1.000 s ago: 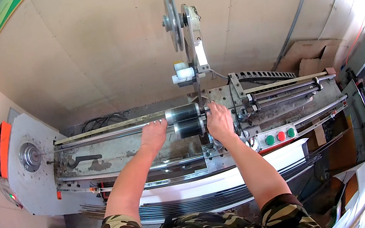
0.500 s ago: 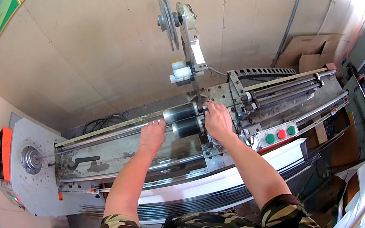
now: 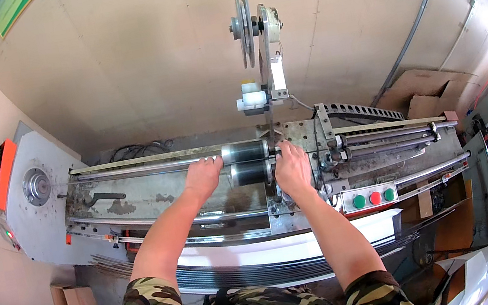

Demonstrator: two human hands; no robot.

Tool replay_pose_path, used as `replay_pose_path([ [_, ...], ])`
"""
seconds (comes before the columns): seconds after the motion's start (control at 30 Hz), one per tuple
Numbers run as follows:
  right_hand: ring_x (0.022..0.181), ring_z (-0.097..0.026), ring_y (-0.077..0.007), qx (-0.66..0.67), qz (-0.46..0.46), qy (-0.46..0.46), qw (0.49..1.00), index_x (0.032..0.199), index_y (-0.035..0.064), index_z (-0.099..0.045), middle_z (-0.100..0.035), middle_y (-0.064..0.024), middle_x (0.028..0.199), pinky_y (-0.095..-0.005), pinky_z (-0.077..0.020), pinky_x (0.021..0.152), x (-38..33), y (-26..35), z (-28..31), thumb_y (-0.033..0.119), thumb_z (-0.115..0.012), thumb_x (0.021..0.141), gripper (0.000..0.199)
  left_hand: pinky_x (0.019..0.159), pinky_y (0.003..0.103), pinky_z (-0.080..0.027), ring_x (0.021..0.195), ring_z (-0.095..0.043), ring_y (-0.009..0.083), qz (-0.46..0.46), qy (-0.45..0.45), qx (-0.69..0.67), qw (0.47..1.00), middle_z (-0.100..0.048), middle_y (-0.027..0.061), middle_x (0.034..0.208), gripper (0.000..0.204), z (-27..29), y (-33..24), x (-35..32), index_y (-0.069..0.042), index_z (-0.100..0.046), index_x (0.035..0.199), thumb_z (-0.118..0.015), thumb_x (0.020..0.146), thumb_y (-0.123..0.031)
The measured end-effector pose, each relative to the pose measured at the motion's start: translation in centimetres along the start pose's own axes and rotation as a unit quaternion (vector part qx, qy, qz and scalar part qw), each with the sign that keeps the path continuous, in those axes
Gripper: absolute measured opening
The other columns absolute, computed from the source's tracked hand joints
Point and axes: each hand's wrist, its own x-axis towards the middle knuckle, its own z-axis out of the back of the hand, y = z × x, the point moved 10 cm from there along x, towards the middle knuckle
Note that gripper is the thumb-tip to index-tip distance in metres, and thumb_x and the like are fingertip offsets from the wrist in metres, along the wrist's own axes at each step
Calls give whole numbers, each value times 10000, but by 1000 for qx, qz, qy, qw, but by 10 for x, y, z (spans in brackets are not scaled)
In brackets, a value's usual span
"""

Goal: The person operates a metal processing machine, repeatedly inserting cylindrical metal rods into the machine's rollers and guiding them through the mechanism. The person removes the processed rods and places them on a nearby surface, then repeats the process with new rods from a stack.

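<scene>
1. Left hand (image 3: 204,176) and right hand (image 3: 292,167) apart, at opposite ends of two dark rollers (image 3: 249,173). Both have fingers curled; cannot tell from here whether either is clamped on anything, as the backs of the hands hide the grip.
2. Rollers lie side by side, one nearer the wearer, with bright metal ends. My reading: hands at the ends keep the dark faces uncovered and may steady whatever passes between them.
3. Position: rollers sit between the hands. Left fingertips come right up to the far roller's left end; right hand is just beside the right ends, over the carriage (image 3: 301,134).
4. Long rails (image 3: 149,168) run behind the left hand, roughly in line with the rollers; probably so the carriage can travel along them.
5. Button box (image 3: 367,198) on the near side, right of the right hand; likely put there for easy reach.
6. Reel (image 3: 245,27) stands on a post behind the rollers. Hook wrench (image 3: 105,196) lies well left of the left hand, untouched.
</scene>
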Motion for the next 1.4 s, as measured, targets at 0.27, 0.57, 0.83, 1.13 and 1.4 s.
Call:
replay_pose_path([
  [0.27, 1175, -569, -364, 3, 6, -2, 1000, 1205, 3, -603, -623, -192, 1279, -458, -422, 1028, -3, -3, -3, 101, -565, 880, 342, 718, 436, -548, 895, -665, 302, -8, 4, -6, 1000, -660, 115, 904, 151, -4, -2, -2, -65, -566, 989, -586, 840, -73],
  [0.57, 1163, -576, -372, 18, -3, -1, 1000, 1232, 4, -587, -623, -200, 1276, -467, -427, 1017, 0, -6, 0, 99, -572, 879, 365, 733, 431, -553, 904, -674, 298, -1, 5, -17, 1000, -678, 121, 919, 140, -5, -1, 2, -77, -587, 1005, -561, 868, -96],
  [0.83, 1150, -582, -373, 20, 3, -14, 1000, 1218, -4, -592, -635, -202, 1249, -464, -433, 1013, 1, -6, -3, 103, -556, 896, 341, 710, 419, -558, 881, -679, 286, -7, -6, -17, 1000, -677, 108, 892, 155, -7, -1, 1, -79, -582, 1027, -561, 876, -106],
  [1.13, 1107, -593, -387, 17, -2, -4, 1000, 1222, -9, -584, -643, -201, 1227, -474, -448, 983, 0, 2, -9, 110, -564, 901, 342, 714, 419, -557, 892, -681, 291, -18, -5, -28, 999, -679, 115, 901, 177, -10, 8, -1, -77, -583, 1048, -546, 875, -93],
  [1.4, 1104, -587, -405, 15, -12, -2, 1000, 1216, 6, -575, -656, -218, 1161, -479, -451, 971, -1, -5, -13, 99, -580, 911, 319, 665, 445, -547, 839, -679, 311, -24, -49, -49, 997, -659, 128, 860, 120, -17, 4, 1, -75, -572, 969, -566, 851, -98],
])
